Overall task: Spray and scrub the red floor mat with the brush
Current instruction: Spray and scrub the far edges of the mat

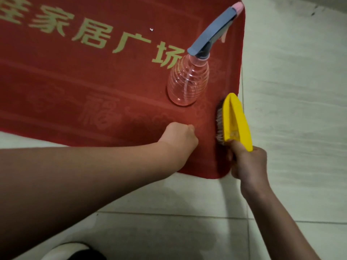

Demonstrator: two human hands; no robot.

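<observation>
**Desk:** Red floor mat (pixel 112 94), where is it?

**Me:** Start from my right hand (pixel 247 162). It's wrapped round the handle of the yellow brush (pixel 234 119), whose bristles are against the mat at its right edge.

**Desk:** And your left hand (pixel 180 136)?

**Me:** Clenched in a fist, holding nothing, and resting on the mat just left of the brush.

**Desk:** Spray bottle (pixel 187 81)?

**Me:** It's clear and stands upright on the mat just beyond the brush. The grey trigger head (pixel 212 32) points away to the right. The mat lies flat on the tiled floor (pixel 300 91), near corner toward me.
</observation>
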